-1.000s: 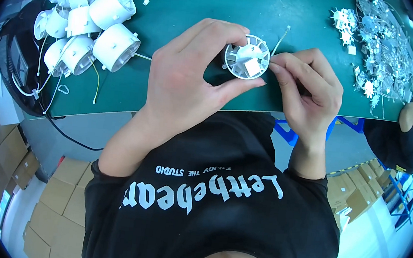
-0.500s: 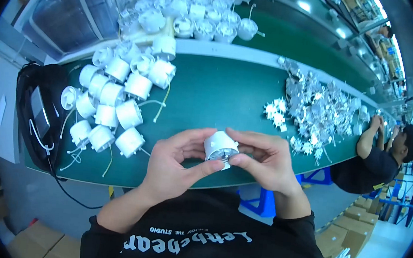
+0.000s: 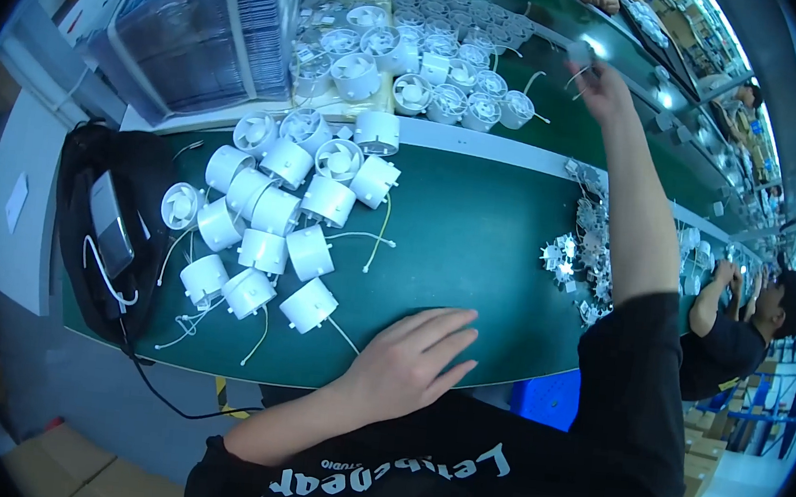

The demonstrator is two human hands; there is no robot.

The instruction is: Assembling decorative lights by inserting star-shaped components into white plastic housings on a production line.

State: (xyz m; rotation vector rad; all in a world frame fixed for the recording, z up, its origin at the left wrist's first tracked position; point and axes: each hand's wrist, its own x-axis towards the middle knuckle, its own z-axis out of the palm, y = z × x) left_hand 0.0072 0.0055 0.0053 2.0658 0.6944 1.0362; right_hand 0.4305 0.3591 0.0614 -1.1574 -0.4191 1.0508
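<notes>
My right arm reaches far out over the green conveyor belt beyond the table. At its end my right hand [image 3: 607,94] has its fingers closed on a small white fan unit [image 3: 581,57], blurred, with a thin wire hanging beside it. Near the table's front edge my left hand [image 3: 414,360] is open, fingers apart, with nothing in it. Just left of that hand lies the nearest of several white cylindrical fan units [image 3: 308,305], its cable running toward my wrist. Blades show inside some units of this group, such as the fan unit [image 3: 337,160] farther back.
More fan units [image 3: 447,103] stand in rows at the back beside a strapped stack of blue trays [image 3: 199,28]. Silvery star-shaped parts [image 3: 591,238] are heaped right, partly behind my arm. A black bag [image 3: 85,218] with a phone [image 3: 111,221] lies left. A co-worker [image 3: 741,320] sits right.
Both hands were together around a white fan unit in front of me. My right hand has since swung far forward and right over the belt; my left hand has let go and opened.
</notes>
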